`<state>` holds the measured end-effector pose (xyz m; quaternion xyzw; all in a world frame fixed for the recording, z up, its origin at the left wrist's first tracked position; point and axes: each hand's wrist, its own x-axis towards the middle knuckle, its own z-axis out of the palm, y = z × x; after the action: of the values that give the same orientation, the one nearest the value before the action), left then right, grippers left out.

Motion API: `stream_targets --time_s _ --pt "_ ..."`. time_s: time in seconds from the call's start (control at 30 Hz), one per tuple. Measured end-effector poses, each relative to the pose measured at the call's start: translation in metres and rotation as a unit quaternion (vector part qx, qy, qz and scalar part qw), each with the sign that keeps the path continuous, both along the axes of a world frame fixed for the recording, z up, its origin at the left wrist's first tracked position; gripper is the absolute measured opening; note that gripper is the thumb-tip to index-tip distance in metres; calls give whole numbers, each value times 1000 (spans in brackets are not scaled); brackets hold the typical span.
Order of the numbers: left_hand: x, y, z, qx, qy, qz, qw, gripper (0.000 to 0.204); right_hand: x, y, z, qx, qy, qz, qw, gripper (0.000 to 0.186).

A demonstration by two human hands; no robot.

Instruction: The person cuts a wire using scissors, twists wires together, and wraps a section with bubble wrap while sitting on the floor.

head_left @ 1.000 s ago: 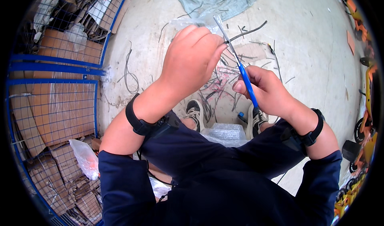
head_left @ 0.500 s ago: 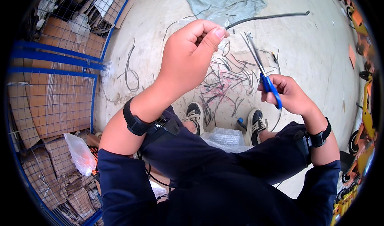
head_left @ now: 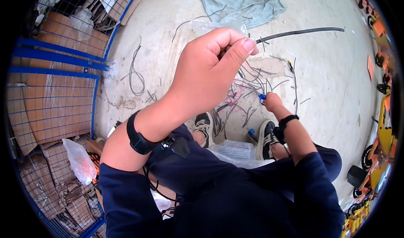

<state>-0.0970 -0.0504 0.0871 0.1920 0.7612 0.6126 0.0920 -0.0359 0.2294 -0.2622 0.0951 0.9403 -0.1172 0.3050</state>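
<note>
My left hand [head_left: 208,71] is raised in the middle, thumb and forefinger pinching a black cable [head_left: 301,33]. The cable sticks out to the right, nearly level with a slight bend, and its far end is free. Lower down, close to the floor, my right hand [head_left: 274,101] has its fingers closed around the blue handles of the scissors [head_left: 261,97]. The blades are hard to make out against the floor. Many short black cable scraps [head_left: 245,111] lie scattered around and below the scissors, with reddish bits among them.
On the left stands a blue wire cage [head_left: 63,107] full of flattened cardboard. A pale green cloth [head_left: 248,4] lies on the floor ahead. Bubble wrap [head_left: 233,150] sits between my shoes [head_left: 265,139]. Orange and yellow wheeled equipment [head_left: 385,124] lines the right side.
My right hand has dropped toward the floor and moved left with the scissors, away from the cable. My left hand has shifted slightly right, still pinching the cable.
</note>
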Motion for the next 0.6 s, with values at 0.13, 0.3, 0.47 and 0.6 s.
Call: stream_targets --time_s 0.13,0.3,0.47,0.6 --pt "-1 3 -4 2 39 -3 999 19 25 -13 -38 5 -5 -54 998 22" --pt "2 5 -5 -15 75 -10 997 16 3 -34 5 -40 78 45 995 19" --pt "3 3 -3 -55 163 10 985 14 -22 -85 198 -286 274 245 885 13" --pt "3 8 -3 -80 219 -9 972 13 -8 -71 333 -264 556 311 724 23"
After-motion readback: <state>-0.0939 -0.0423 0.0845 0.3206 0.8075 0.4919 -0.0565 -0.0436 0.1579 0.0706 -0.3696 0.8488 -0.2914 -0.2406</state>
